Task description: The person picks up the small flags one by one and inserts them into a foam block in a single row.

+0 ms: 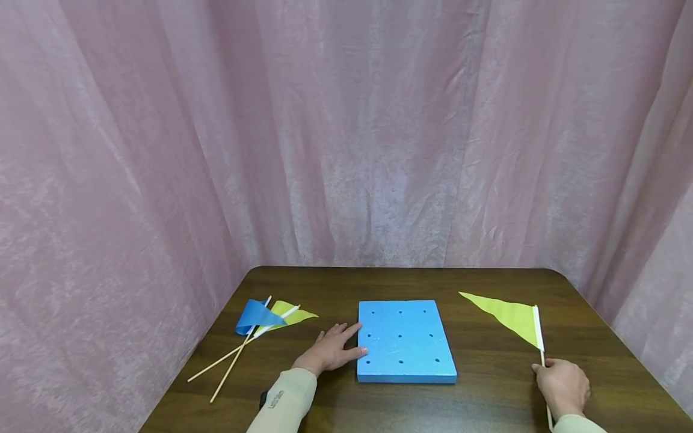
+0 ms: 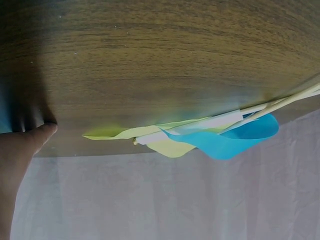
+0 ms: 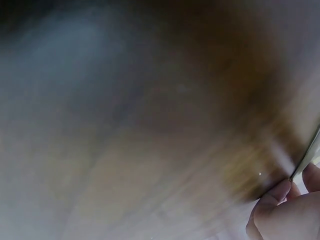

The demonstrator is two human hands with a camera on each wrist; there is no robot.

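Note:
A blue foam board (image 1: pixel 411 349) with several small holes lies flat near the middle of the table. Against its left edge rests my left hand (image 1: pixel 330 349), fingers spread, with the thumb and a fingertip touching the rim. At the right, my right hand (image 1: pixel 564 383) pinches the thin stick of a yellow pennant flag (image 1: pixel 511 317), whose cloth points left. The right wrist view shows the thumb and finger (image 3: pixel 280 192) around the stick, with much of that frame blurred. In the left wrist view, the left hand (image 2: pixel 15 165) is at the left edge.
Left of the board, a blue flag (image 1: pixel 254 316) and another yellow flag (image 1: pixel 287 310) lie with their sticks crossed. The brown wooden table (image 1: pixel 335 282) ends at the back before a pink curtain (image 1: pixel 352 150).

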